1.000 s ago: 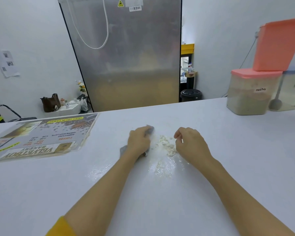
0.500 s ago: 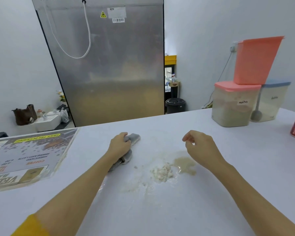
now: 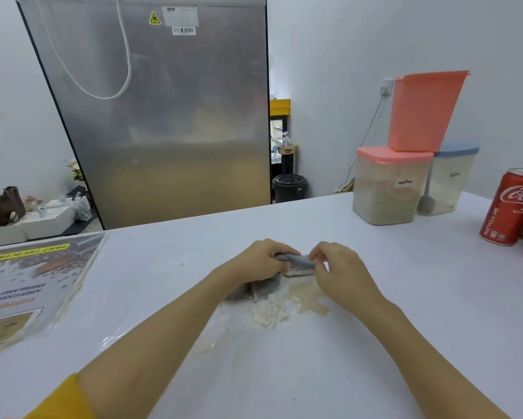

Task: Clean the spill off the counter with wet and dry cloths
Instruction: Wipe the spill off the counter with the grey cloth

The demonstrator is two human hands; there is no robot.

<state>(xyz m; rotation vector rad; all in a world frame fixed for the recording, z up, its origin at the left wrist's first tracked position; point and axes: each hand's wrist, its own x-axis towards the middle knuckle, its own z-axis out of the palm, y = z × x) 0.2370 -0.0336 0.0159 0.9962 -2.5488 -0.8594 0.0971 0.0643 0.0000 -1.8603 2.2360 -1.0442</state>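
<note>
The left hand (image 3: 261, 260) covers much of the grey cloth (image 3: 298, 261), so its full shape cannot be told. The red cans (image 3: 509, 207) and the menu sheet (image 3: 27, 285) run past the picture's edges. The fridge's label (image 3: 180, 16) is too small to read.

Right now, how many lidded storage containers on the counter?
3, far right of the counter: the mocha container with pink lid, the blue-lidded container beside it, and the pink container stacked on top. More may sit out of frame.

Café counter (image 3: 375, 282), menu (image 3: 27, 285), steel fridge (image 3: 163, 116)
</note>
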